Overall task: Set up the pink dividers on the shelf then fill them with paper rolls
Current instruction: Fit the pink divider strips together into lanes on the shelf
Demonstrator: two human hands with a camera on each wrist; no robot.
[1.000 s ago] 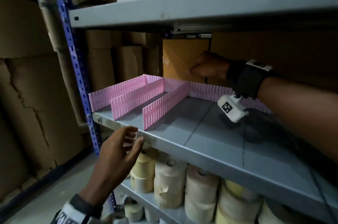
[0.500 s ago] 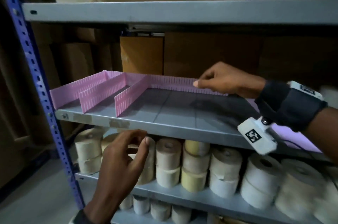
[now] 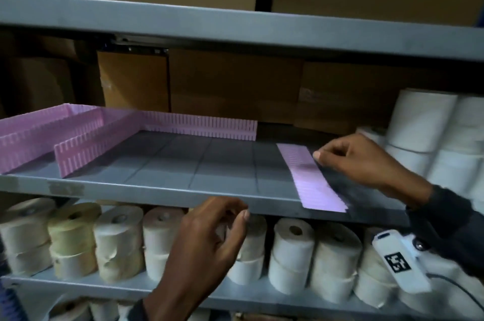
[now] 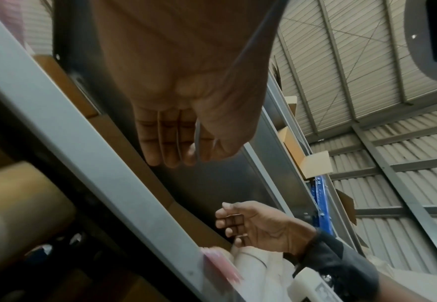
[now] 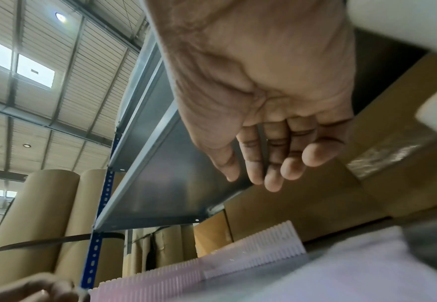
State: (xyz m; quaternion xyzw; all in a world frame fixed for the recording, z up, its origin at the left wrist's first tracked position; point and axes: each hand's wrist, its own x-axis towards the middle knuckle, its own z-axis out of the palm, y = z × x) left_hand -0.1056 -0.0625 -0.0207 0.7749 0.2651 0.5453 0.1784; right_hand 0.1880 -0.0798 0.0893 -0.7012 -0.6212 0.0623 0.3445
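Right hand (image 3: 366, 161) sits at centre-right of the head view, fingers loosely curled with the thumb tip down at the right edge of the flat pink divider (image 3: 311, 176); whether it touches or only hovers just beside that edge I cannot tell; nothing is clasped, and the right wrist view shows a relaxed palm holding nothing; that strip lies flat on the grey shelf (image 3: 183, 163), its long axis running from the middle of the frame down towards the lower right, out to the shelf's front lip; so the piece lies just to the frame-left of the fingertips, and this hand is clearly the nearer one; left hand (image 3: 209, 237) hangs lower centre, below the front lip and in front of the paper rolls (image 3: 117, 237) on the tier beneath, fingers bent and slack, gripping nothing; the standing dividers (image 3: 86, 134) occupy the left half of the frame, with a back wall running along the rear to mid-frame; my read is that the flat strip must be tipped up onto its long edge and slotted into that back wall; more white rolls (image 3: 424, 121) are stacked at the far right, near the knuckles.
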